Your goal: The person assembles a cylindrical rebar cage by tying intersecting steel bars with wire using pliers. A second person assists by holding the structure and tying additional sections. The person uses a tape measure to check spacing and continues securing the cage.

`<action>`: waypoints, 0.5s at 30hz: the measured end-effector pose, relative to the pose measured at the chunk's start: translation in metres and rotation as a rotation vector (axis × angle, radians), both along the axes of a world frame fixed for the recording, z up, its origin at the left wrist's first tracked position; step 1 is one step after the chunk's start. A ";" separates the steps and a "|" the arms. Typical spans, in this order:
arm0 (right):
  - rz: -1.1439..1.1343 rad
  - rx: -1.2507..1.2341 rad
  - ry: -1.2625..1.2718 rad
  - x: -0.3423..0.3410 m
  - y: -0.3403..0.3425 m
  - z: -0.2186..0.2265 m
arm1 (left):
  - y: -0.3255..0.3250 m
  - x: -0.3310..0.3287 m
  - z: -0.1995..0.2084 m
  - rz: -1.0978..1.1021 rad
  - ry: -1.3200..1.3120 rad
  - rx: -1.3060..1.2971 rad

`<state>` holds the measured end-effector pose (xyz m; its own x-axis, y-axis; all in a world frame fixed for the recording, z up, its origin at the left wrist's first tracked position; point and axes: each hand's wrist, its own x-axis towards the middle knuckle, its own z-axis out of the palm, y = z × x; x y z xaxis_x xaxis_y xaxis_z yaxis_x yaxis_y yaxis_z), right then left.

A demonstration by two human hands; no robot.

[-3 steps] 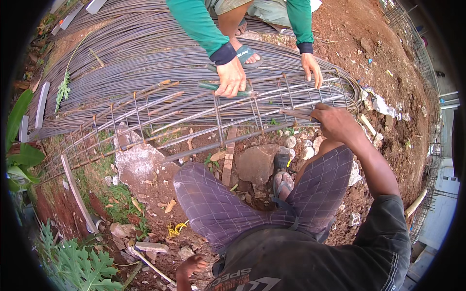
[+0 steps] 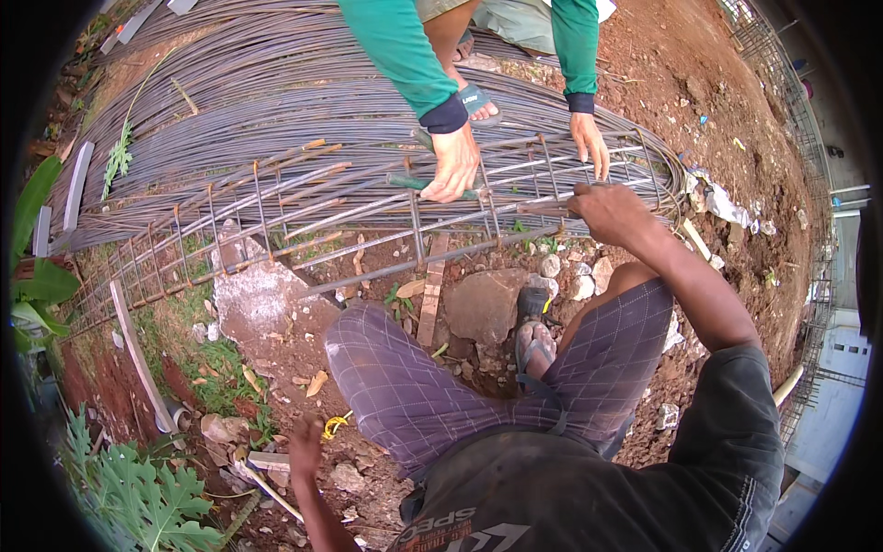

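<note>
Head view is showing a squatting person reaching to a rebar cage point(image 2: 368, 230) lying on red soil. Right hand point(image 2: 612, 213) is clenching around a cage bar at the cage's near right end. Left hand point(image 2: 305, 440) is resting low on the ground well apart from the cage, by a yellow scrap point(image 2: 335, 426); whether it is grasping anything cannot be told. Across the cage, a co-worker in green sleeves is pressing one hand point(image 2: 453, 164) on a green-handled tool point(image 2: 425, 183) against the bars, the other hand point(image 2: 590, 143) touching the cage top. Rebar pile point(image 2: 258, 83) is lying just behind the cage. Flat stone point(image 2: 483, 305) is sitting in front of it.
</note>
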<state>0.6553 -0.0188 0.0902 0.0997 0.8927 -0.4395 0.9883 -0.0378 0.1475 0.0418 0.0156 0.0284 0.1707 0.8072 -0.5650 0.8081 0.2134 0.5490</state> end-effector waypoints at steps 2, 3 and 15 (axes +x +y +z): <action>0.079 -0.074 -0.081 -0.004 0.023 -0.019 | 0.068 0.042 0.013 0.070 0.028 0.229; 0.094 -0.121 -0.121 -0.007 0.030 -0.026 | 0.090 0.090 0.034 0.138 -0.040 0.256; 0.091 -0.179 -0.356 -0.037 0.052 -0.053 | 0.094 0.325 -0.070 -0.522 -0.119 -0.038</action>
<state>0.6181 0.0334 0.0369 0.1978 0.8174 -0.5411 0.8726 0.1047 0.4770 0.3668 0.1097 -0.0415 0.6084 0.5775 -0.5444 0.7448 -0.1788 0.6428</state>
